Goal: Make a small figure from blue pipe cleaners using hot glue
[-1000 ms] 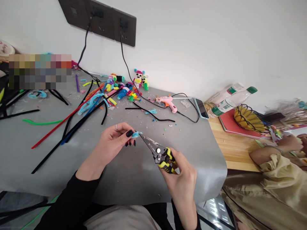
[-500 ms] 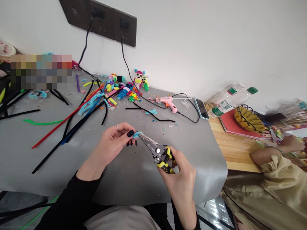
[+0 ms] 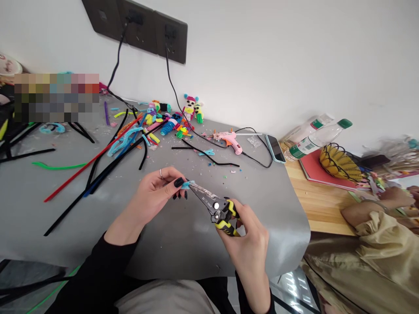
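Between the thumb and fingers of my left hand [image 3: 160, 189] is a short light-blue piece of pipe cleaner [image 3: 186, 185]. My right hand [image 3: 250, 235] is wrapped round the black-and-yellow handles of a pair of pliers [image 3: 214, 205]. The tips of the pliers' long jaws meet the blue piece at its right end. Both hands are above the front of the grey table [image 3: 183, 253]. Farther back lie loose pipe cleaners, among them a red one [image 3: 94, 159], a green one [image 3: 62, 166] and several black ones.
A pink glue gun [image 3: 231, 141] and a phone [image 3: 275, 148] lie near the wall. Small pipe-cleaner figures [image 3: 189, 107] stand at the back. To the right are a plastic bottle [image 3: 317, 140], a yellow basket [image 3: 340, 163] and a co-worker's arm [image 3: 366, 211]. Cords run to wall sockets [image 3: 137, 32].
The pliers' jaws have drawn closer together at the blue piece, and my right hand has shifted very slightly right. My left hand stays in place.
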Tool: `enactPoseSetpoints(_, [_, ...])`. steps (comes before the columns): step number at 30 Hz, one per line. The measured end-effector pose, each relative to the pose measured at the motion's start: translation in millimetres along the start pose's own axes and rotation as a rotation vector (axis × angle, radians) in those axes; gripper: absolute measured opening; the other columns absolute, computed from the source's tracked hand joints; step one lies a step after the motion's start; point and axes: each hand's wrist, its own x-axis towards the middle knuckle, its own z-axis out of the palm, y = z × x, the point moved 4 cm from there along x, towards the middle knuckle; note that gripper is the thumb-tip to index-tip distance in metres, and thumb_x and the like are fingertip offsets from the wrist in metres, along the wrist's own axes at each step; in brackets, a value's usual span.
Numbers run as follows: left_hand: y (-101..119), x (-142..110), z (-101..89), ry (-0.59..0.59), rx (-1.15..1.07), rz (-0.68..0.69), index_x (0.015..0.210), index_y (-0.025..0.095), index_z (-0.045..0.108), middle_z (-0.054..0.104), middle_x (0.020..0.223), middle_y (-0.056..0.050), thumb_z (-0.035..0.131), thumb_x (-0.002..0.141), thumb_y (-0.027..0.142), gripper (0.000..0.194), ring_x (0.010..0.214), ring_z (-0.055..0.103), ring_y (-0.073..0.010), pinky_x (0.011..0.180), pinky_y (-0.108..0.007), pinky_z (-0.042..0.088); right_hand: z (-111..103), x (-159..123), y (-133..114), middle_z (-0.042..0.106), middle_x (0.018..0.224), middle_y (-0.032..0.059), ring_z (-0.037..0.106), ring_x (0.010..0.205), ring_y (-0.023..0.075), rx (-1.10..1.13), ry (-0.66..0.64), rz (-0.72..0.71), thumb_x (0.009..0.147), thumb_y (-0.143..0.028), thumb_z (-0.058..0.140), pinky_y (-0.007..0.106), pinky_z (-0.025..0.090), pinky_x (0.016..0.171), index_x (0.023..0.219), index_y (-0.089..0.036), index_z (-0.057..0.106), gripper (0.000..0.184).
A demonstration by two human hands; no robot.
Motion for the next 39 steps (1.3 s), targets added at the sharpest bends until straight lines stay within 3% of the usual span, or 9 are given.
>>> enactPoseSetpoints(15, [-2,-1,-0.1,0.004,0.018,-0.01,0.074,0.019,0.081,0.068,0.068,-0.003,0.096,0.072,0.05,0.035,0.06,0.061,-0.01,0.056,-0.019,0.052,0,-1,2,0.068,0.08,0.0014,0.059,0.065,0.0163,-0.052,0.059,-0.02,0.087,-0.015,0.067,0.026,0.048,0.061,0.118,-0.019,0.071,0.032])
enactPoseSetpoints(20, [-3,-1,-3.2,0.041,0.054,0.009,0.078,0.019,0.081,0.069,0.071,-0.003,0.095,0.072,0.054,0.038,0.064,0.064,-0.0116,0.059,-0.019,0.053,-1,-1,7,0.065,0.075,-0.0016,0.051,0.056,0.013,-0.018,0.094,0.058,0.087,-0.019,0.066,0.024,0.046,0.056,0.112,-0.02,0.073,0.026])
enactPoseSetpoints(24, [-4,-1,-8.3,0.13,0.202,0.024,0.088,0.022,0.08,0.076,0.088,-0.006,0.094,0.073,0.052,0.037,0.084,0.072,-0.0175,0.065,-0.02,0.056,-3,14,30,0.068,0.077,-0.0006,0.058,0.061,0.0147,-0.043,0.068,0.171,0.087,-0.027,0.067,0.026,0.048,0.061,0.11,-0.02,0.074,0.025])
enactPoseSetpoints(27, [-2,-1,-9.9,0.194,0.372,0.057,0.09,0.022,0.077,0.077,0.098,-0.007,0.092,0.075,0.046,0.032,0.099,0.074,-0.022,0.075,-0.024,0.059,-2,33,57,0.071,0.086,0.0035,0.064,0.072,0.0208,-0.192,-0.049,0.24,0.083,-0.037,0.069,0.031,0.048,0.068,0.115,-0.021,0.072,0.036])
enactPoseSetpoints(33, [1,-2,-8.0,0.205,0.568,0.084,0.088,0.023,0.077,0.08,0.094,-0.006,0.083,0.078,0.041,0.022,0.091,0.075,-0.0235,0.084,-0.033,0.062,1,63,116,0.071,0.111,0.0142,0.065,0.104,0.033,-0.431,-0.176,0.271,0.083,-0.049,0.07,0.043,0.048,0.088,0.13,-0.016,0.066,0.058])
enactPoseSetpoints(37, [4,-2,-4.6,0.168,0.6,0.153,0.087,0.023,0.079,0.08,0.091,-0.006,0.081,0.081,0.036,0.015,0.087,0.074,-0.0228,0.078,-0.03,0.062,2,69,147,0.067,0.109,0.0149,0.062,0.105,0.0345,-0.422,-0.138,0.273,0.083,-0.057,0.073,0.049,0.049,0.092,0.124,-0.014,0.071,0.059])
enactPoseSetpoints(39, [6,-2,-2.4,0.153,0.602,0.196,0.087,0.023,0.079,0.079,0.091,-0.006,0.08,0.082,0.033,0.011,0.087,0.074,-0.0222,0.078,-0.029,0.061,2,72,145,0.064,0.114,0.0167,0.061,0.109,0.035,-0.335,-0.075,0.249,0.086,-0.058,0.071,0.052,0.05,0.094,0.119,-0.014,0.073,0.055])
